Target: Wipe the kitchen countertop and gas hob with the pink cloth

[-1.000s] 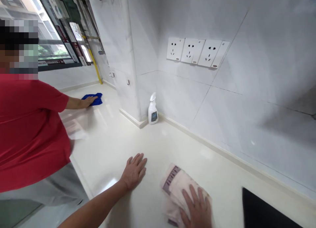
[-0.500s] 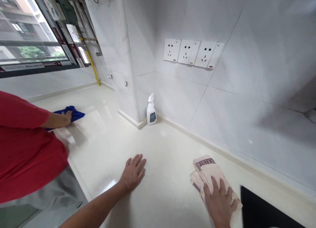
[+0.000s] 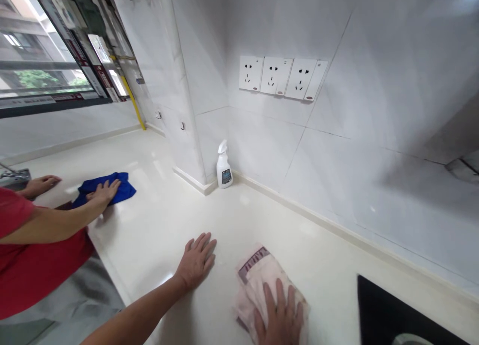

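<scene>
My left hand (image 3: 196, 261) lies palm down on the cream countertop (image 3: 157, 250), fingers spread, with nothing in it. A folded pale pink towel (image 3: 258, 280) with a purple patterned border is under my right hand (image 3: 280, 312). That hand presses flat on the towel with its fingers spread apart; its wrist is cut off by the lower frame edge. Beyond my hands, a white spray bottle (image 3: 224, 168) stands upright in the corner against the tiled wall.
At the left, a person in a red top (image 3: 48, 255) presses a blue cloth (image 3: 125, 188) on the counter, near a faucet (image 3: 15, 174). A black cooktop (image 3: 396, 315) is at lower right. Sockets (image 3: 275, 77) line the wall above the counter.
My right hand has slid left and toward me with the towel. My left hand stays on the counter. The other person's blue cloth is further right, and their second hand now shows.
</scene>
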